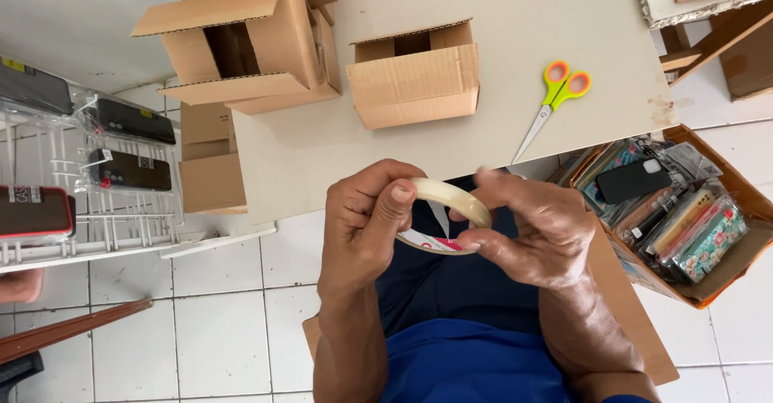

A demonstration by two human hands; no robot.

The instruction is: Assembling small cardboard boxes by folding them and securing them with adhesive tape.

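A roll of clear tape (448, 197) is held in front of my lap, below the near edge of the table (531, 57). My left hand (366, 218) grips the roll's left side, thumb on its outer face. My right hand (527, 226) pinches the roll's right side, fingertips at its lower rim. A small open cardboard box (415, 77) stands on the table just beyond the roll. Green and orange scissors (555, 97) lie to its right.
More open cardboard boxes (241, 45) stand at the table's left end. A white wire rack (97, 202) at the left holds packaged phone cases. A cardboard box (684, 218) full of phone cases sits on the tiled floor at the right.
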